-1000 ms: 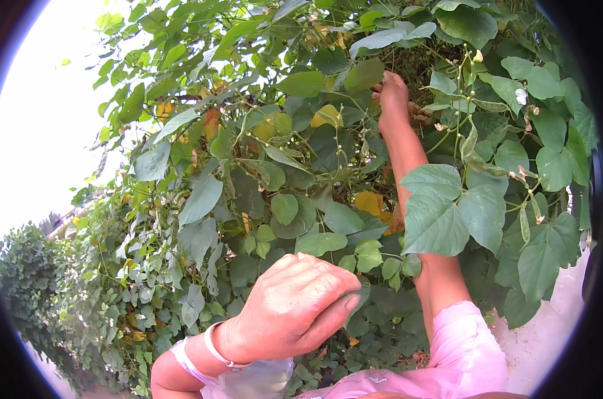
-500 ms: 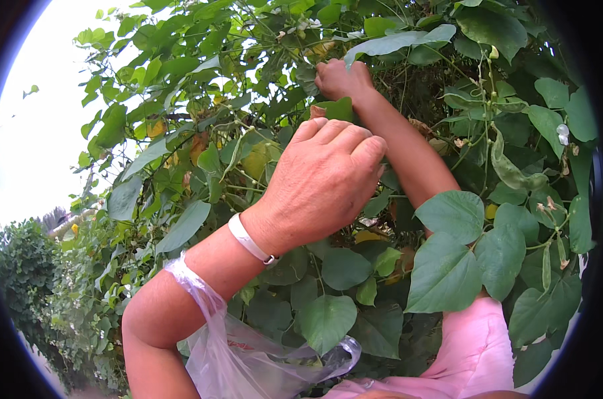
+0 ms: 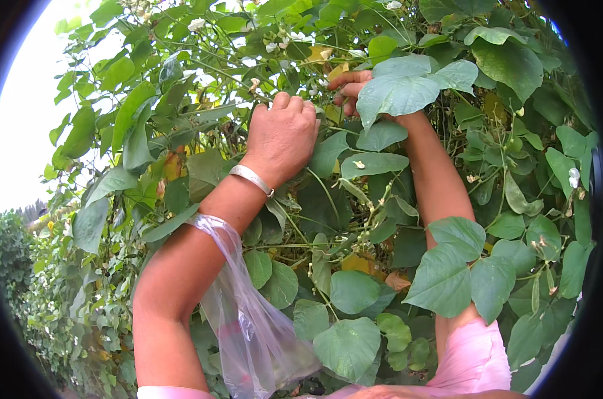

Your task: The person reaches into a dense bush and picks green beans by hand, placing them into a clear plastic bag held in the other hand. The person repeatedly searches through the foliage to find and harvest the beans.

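Observation:
My left hand (image 3: 283, 136), back towards me, is closed among the stems and leaves of a climbing bean plant (image 3: 354, 292). Whatever its curled fingers hold is hidden behind it. A silvery bangle (image 3: 251, 178) circles that wrist, and a clear plastic bag (image 3: 248, 319) hangs from the forearm. Further right and higher, my right hand (image 3: 352, 90) reaches into the foliage, fingers apart and pointing left beside small white flowers. A broad leaf (image 3: 398, 93) covers much of this hand, and I see nothing held in it.
Flat green bean pods (image 3: 519, 197) hang at the right. A leaf cluster (image 3: 448, 272) stands in front of my right forearm. Yellowed leaves (image 3: 358, 264) show deeper inside. More greenery (image 3: 82, 312) runs along the left under bright sky.
My left hand has moved left and up, deeper into the foliage. My right hand has shifted slightly right, its fingers now more extended behind a leaf. The bag hangs longer from my forearm.

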Demonstrator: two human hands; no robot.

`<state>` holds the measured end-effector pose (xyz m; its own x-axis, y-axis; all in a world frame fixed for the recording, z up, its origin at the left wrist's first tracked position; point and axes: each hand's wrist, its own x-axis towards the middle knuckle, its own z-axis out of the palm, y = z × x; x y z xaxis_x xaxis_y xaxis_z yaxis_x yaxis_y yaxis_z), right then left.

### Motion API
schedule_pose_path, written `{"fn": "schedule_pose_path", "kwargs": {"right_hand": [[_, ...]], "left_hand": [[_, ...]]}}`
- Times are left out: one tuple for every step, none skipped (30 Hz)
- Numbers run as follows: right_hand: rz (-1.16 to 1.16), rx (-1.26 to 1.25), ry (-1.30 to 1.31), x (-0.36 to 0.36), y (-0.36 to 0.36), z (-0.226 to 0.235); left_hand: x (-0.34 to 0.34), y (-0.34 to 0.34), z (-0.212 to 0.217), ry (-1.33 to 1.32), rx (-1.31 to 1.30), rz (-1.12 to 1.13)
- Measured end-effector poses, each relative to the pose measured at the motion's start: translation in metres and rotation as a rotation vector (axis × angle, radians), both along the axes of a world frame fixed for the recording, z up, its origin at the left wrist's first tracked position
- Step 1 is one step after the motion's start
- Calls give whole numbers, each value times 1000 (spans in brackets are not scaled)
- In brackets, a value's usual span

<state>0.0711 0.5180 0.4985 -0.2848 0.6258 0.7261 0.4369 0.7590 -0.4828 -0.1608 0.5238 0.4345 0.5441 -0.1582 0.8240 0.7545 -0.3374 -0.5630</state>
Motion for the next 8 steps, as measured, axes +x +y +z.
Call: {"fn": "schedule_pose_path", "kwargs": {"right_hand": [[-19, 204, 13, 11, 2, 8], [-11, 231, 185, 2, -1, 16], [-3, 256, 357, -6, -6, 25], [152, 238, 388, -3, -1, 39], [310, 237, 433, -11, -8, 49], [354, 224, 417, -19, -5, 60], [404, 212, 407, -24, 1, 74], [401, 179, 437, -17, 18, 84]], "left_hand": [[2, -4, -1, -1, 32, 13], [-1, 1, -5, -6, 63, 28], [-3, 3, -8, -17, 71, 37], [-2, 5, -12, -30, 78, 36], [-3, 2, -15, -41, 90, 40], [-3, -2, -18, -51, 106, 32], [-5, -4, -21, -59, 79, 31], [-4, -5, -24, -68, 50, 19]]}}
